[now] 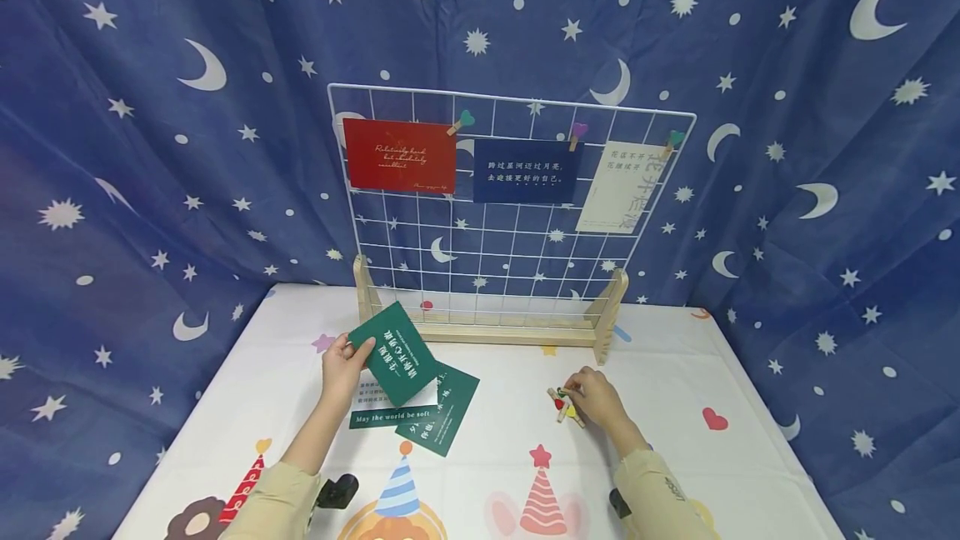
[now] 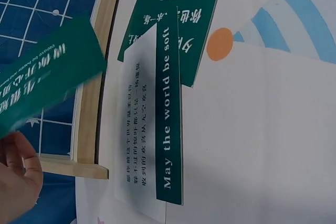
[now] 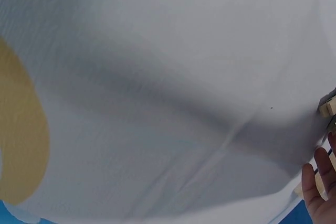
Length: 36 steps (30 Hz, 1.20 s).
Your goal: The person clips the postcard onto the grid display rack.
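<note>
My left hand pinches a dark green card by its left edge and holds it tilted above the table; the left wrist view shows that card blurred above my thumb. Under it lie a white card with a green "May the world be soft" strip and another green card. My right hand rests on a small pile of wooden clothespins, its curled fingertips pinching one. The right wrist view shows only fingertips and a clothespin's end.
A white wire grid stands in a wooden base at the table's back. Clipped along its top are a red card, a navy card and a cream card. A star-print curtain hangs behind.
</note>
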Each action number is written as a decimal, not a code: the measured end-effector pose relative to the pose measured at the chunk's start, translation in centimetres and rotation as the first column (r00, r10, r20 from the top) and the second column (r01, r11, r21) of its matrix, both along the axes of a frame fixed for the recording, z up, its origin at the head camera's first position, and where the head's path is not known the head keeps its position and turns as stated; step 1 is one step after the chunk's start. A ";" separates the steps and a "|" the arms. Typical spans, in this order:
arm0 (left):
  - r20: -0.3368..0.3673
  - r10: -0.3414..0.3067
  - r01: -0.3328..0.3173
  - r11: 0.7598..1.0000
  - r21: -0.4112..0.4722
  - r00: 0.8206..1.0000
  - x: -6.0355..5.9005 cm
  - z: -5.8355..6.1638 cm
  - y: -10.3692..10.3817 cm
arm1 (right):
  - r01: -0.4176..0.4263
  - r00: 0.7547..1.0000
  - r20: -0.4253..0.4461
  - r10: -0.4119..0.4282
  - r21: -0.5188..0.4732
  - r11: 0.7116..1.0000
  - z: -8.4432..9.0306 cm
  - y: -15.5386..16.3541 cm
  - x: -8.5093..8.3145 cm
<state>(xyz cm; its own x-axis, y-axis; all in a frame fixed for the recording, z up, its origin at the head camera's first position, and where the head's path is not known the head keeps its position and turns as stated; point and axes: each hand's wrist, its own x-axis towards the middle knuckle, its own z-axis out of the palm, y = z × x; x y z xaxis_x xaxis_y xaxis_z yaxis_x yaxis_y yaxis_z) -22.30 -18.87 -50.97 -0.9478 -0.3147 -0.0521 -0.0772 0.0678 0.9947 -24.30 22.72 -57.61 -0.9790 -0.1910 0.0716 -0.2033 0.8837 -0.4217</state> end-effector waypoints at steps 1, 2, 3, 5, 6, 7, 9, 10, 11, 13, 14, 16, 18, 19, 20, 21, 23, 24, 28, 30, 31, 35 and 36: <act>-0.003 0.011 -0.011 1.000 0.003 1.000 0.0 0.1 0.0 | -0.002 1.000 -0.004 0.002 0.001 1.000 0.0 0.0 0.0; -0.001 0.021 -0.021 1.000 -0.004 1.000 0.1 0.2 0.1 | -0.002 1.000 -0.005 0.002 -0.001 1.000 0.0 0.0 0.0; -0.005 0.032 -0.032 0.999 -0.007 0.999 0.1 0.3 0.1 | -0.001 1.000 -0.006 0.001 -0.004 1.000 0.0 -0.1 0.0; -0.012 0.049 -0.049 0.999 -0.017 0.999 0.2 0.3 0.2 | 0.006 1.000 -0.007 -0.006 -0.018 1.000 0.0 -0.1 0.0; -0.017 0.057 -0.058 0.998 -0.024 0.998 0.2 0.4 0.3 | 0.010 1.000 -0.010 -0.011 -0.026 1.000 0.1 -0.1 0.1; -0.025 0.067 -0.067 0.997 -0.030 0.997 0.2 0.4 0.3 | 0.016 1.000 -0.014 -0.016 -0.032 0.999 0.2 -0.2 0.1; -0.047 0.080 -0.082 0.996 -0.045 0.996 0.3 0.4 0.4 | 0.025 0.999 -0.029 -0.027 -0.049 0.998 0.3 -0.2 0.1; -0.056 0.083 -0.087 0.994 -0.064 0.995 0.3 0.3 0.5 | 0.030 0.999 -0.039 -0.032 -0.061 0.998 0.4 -0.2 0.1; -0.064 0.088 -0.094 0.991 -0.094 0.994 0.3 0.3 0.5 | 0.033 0.998 -0.048 -0.036 -0.071 0.997 0.4 -0.2 0.1; -0.073 0.086 -0.095 0.986 -0.136 0.994 0.3 0.3 0.6 | 0.040 0.996 -0.070 -0.046 -0.089 0.995 0.5 -0.3 0.1; -0.079 0.081 -0.093 0.983 -0.161 0.994 0.3 0.3 0.6 | 0.045 0.995 -0.079 -0.054 -0.105 0.993 0.5 -0.2 0.0; -0.081 0.068 -0.083 0.977 -0.194 0.994 0.2 0.3 0.7 | 0.056 0.994 -0.089 -0.069 -0.138 0.989 0.5 -0.2 -0.1; -0.085 0.043 -0.058 0.981 -0.183 0.995 0.2 0.3 0.7 | 0.072 0.993 -0.082 -0.087 -0.172 0.982 0.5 -0.2 -0.2; -0.093 0.031 -0.047 0.983 -0.178 0.995 0.2 0.4 0.7 | 0.076 0.993 -0.076 -0.092 -0.192 0.979 0.5 -0.1 -0.2; -0.100 0.019 -0.036 0.985 -0.172 0.995 0.2 0.4 0.7 | 0.076 0.993 -0.067 -0.092 -0.210 0.975 0.5 -0.1 -0.3; -0.096 0.004 -0.020 0.986 -0.165 0.995 0.2 0.4 0.7 | 0.073 0.995 -0.056 -0.088 -0.226 0.971 0.5 -0.1 -0.3; -0.082 -0.035 0.022 0.988 -0.150 0.996 0.2 0.5 0.6 | 0.067 0.996 -0.044 -0.081 -0.248 0.966 0.5 -0.2 -0.3; -0.069 -0.057 0.047 0.989 -0.141 0.996 0.2 0.5 0.6 | 0.062 0.996 -0.045 -0.075 -0.251 0.966 0.5 -0.2 -0.3; 0.002 -0.144 0.142 0.978 -0.152 0.990 0.4 0.8 0.7 | 0.080 0.995 -0.035 -0.095 -0.306 0.949 0.5 -0.3 -0.1; -0.004 -0.188 0.186 0.972 -0.145 0.982 0.5 0.9 0.8 | 0.103 0.993 -0.018 -0.117 -0.370 0.924 0.4 -0.3 -0.1; -0.013 -0.201 0.196 0.969 -0.152 0.980 0.6 0.9 0.8 | 0.107 0.992 -0.015 -0.124 -0.410 0.906 0.3 -0.2 -0.1; -0.092 -0.214 0.204 0.973 -0.106 0.973 0.7 1.1 1.1 | 0.011 0.992 -0.098 -0.075 -0.532 0.847 -0.6 0.3 -0.1; -0.106 -0.200 0.191 0.977 -0.091 0.974 0.7 1.2 1.2 | -0.016 0.991 -0.118 -0.057 -0.543 0.840 -0.7 0.4 -0.1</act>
<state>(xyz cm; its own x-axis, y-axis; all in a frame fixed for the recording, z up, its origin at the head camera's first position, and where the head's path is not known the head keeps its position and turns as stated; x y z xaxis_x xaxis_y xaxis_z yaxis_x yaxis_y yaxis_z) -21.60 -17.68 -49.78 -0.9896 -0.1216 0.0769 0.0584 0.1495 0.9870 -24.40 23.09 -58.31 -0.9582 -0.0660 0.2783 -0.2705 0.5260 -0.8064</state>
